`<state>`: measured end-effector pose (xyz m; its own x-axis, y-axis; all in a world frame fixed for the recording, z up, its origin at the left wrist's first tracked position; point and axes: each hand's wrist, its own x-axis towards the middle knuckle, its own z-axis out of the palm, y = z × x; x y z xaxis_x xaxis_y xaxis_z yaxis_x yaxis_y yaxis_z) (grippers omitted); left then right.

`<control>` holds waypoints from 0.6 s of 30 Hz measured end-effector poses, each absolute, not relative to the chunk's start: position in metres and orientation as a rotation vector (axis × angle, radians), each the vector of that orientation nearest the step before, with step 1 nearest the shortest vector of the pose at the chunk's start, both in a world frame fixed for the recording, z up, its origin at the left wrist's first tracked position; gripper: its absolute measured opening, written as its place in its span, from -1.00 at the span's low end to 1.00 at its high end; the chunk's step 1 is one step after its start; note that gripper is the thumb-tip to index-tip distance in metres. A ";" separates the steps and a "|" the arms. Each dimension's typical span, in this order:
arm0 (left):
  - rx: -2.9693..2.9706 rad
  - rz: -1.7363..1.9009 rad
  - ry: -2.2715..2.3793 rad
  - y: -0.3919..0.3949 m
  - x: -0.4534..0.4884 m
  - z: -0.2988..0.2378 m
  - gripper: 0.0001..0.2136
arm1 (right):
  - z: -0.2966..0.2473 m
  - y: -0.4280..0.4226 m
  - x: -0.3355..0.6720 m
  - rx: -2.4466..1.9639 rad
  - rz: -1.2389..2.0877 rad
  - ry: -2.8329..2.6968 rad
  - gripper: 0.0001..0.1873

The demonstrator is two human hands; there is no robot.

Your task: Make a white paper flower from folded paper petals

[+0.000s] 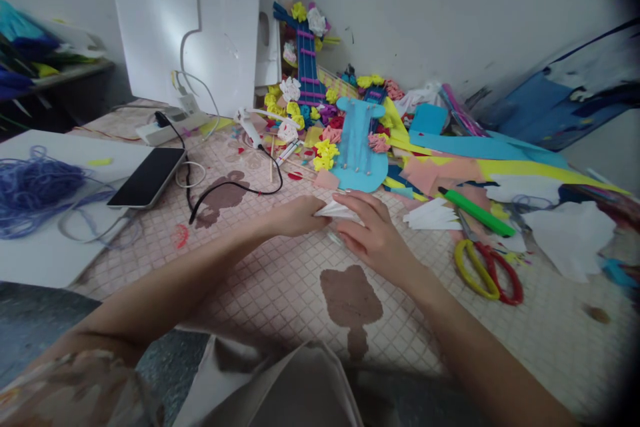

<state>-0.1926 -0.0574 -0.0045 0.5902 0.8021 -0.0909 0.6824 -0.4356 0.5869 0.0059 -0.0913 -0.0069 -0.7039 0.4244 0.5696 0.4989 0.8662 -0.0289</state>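
Note:
A narrow folded piece of white paper is between my two hands, just above the table. My left hand is closed on its left end, with the fingertips partly hidden. From the other side, my right hand holds the paper with bent fingers, thumb out of sight beneath. A stack of white paper strips lies to the right of my right hand. Beyond my hands rests a light-blue paper cutout with a wavy outline.
Scissors and a green cutter lie at right. Left are a phone, purple yarn and a power strip. A white glue gun with a black cord stands behind. Crumpled paper flowers crowd the wall side.

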 end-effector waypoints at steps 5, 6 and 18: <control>2.249 0.159 1.159 -0.064 -0.188 0.001 -0.73 | -0.011 -0.091 0.000 -0.699 -0.218 -2.478 -0.86; 2.240 0.141 1.137 -0.064 -0.188 0.001 -0.72 | -0.012 -0.090 0.000 -0.695 -0.212 -2.479 -0.86; 1.982 0.141 1.056 -0.060 -0.199 0.001 -0.74 | -0.007 -0.082 0.011 -0.724 -0.091 -2.380 -0.82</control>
